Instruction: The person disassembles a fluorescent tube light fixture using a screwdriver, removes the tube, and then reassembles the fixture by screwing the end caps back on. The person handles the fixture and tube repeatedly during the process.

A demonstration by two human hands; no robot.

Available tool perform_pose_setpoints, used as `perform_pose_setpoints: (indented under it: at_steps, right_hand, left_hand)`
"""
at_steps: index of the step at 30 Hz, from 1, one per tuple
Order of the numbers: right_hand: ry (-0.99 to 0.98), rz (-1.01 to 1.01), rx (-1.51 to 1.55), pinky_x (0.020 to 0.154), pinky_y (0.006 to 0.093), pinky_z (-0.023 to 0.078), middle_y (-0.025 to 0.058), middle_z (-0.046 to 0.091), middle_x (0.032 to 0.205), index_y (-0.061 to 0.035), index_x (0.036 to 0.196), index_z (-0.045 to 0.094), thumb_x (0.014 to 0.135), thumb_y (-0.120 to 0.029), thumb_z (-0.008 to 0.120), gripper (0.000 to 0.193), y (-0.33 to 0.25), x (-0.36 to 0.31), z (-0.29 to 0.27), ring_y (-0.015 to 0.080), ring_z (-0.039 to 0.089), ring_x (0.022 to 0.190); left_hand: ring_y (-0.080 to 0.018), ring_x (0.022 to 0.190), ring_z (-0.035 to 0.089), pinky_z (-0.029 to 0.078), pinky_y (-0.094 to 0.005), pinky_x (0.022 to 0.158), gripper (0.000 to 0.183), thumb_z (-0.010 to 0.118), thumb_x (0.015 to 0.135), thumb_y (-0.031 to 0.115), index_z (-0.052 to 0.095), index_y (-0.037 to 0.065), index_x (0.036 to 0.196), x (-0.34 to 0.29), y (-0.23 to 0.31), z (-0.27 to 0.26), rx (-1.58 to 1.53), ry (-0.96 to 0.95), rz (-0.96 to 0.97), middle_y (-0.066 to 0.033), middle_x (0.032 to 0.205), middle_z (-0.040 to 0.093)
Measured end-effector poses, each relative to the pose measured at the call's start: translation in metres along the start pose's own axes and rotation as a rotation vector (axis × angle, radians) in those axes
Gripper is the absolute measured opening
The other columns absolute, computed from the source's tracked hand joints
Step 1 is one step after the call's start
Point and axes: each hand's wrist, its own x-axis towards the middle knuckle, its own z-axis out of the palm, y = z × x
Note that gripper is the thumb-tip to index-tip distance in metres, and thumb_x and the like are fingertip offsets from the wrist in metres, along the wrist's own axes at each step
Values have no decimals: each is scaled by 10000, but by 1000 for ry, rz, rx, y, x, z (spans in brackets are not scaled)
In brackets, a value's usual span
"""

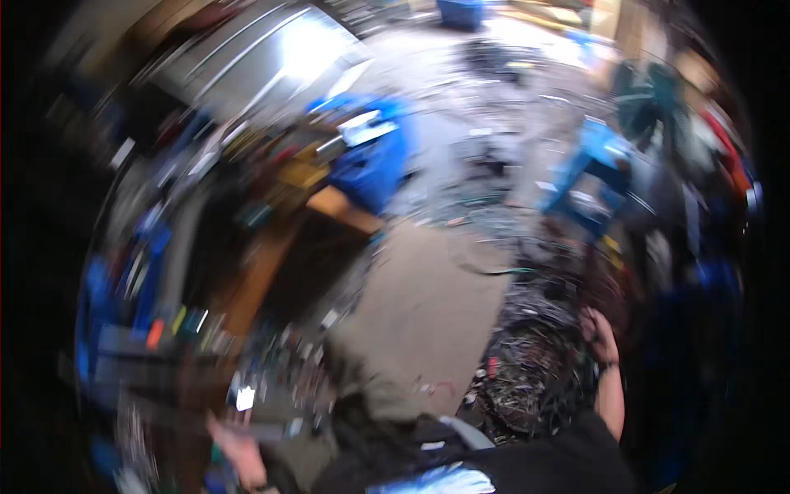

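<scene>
Motion smears the whole head view. My left hand is low at the left, near a cluttered surface with small bright and dark items; its fingers are too blurred to read. My right hand is at the right side of a round dark tub filled with tangled thin pieces that look like wire or scrap. Whether it touches the tub or holds anything cannot be made out. A dark band circles the right wrist.
A tan flat sheet or board lies on the floor ahead. Beyond it stand a blue bin and a light-blue crate. An orange-brown wooden edge runs along the left. Dark loose scrap covers floor at the right.
</scene>
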Motion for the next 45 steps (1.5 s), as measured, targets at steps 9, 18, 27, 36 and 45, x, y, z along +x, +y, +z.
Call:
perform_pose_setpoints:
  at_steps: [9, 18, 27, 36, 45]
  right_hand:
    - [-814, 10, -927, 623, 259, 499, 50, 708, 870, 6, 1121, 714, 999, -188, 663, 235, 77, -85, 264, 98, 629, 719]
    - [-1754, -259, -1052, 792, 335, 578, 109, 758, 1105, -33, 1248, 685, 905, -296, 806, 449, 96, -272, 529, 193, 707, 989]
    - [-1885, -228, -952, 815, 367, 565, 160, 762, 989, 14, 1154, 707, 897, -347, 816, 456, 110, -323, 539, 242, 737, 900]
    - [-1943, 196, -626, 652, 282, 495, 56, 769, 862, 12, 1035, 731, 1075, -408, 578, 449, 94, -324, 506, 90, 672, 774]
    - [-1837, -40, -621, 732, 277, 508, 26, 734, 884, -2, 1102, 711, 1045, -396, 648, 402, 101, -320, 509, 94, 634, 811]
  left_hand:
    - [-281, 820, 615, 495, -651, 1064, 486, 637, 1004, 525, 492, 70, 1097, -10, 9, -62, -343, -250, -166, -71, 970, 554]
    - [-273, 820, 644, 471, -648, 1090, 458, 535, 1061, 521, 548, 63, 1054, -35, 33, -54, -458, -296, -128, -81, 942, 624]
    - [-230, 797, 660, 595, -565, 936, 407, 666, 1008, 475, 553, 84, 1027, -54, 84, -38, -396, -308, -45, -55, 942, 616]
    - [-224, 798, 665, 635, -532, 784, 570, 725, 941, 553, 463, 108, 1183, -65, 108, -19, -93, -181, 68, -25, 994, 534]
    - [-407, 943, 716, 587, -649, 887, 373, 617, 1024, 380, 528, 56, 1188, -58, 111, -33, -123, -346, 110, -114, 1061, 666]
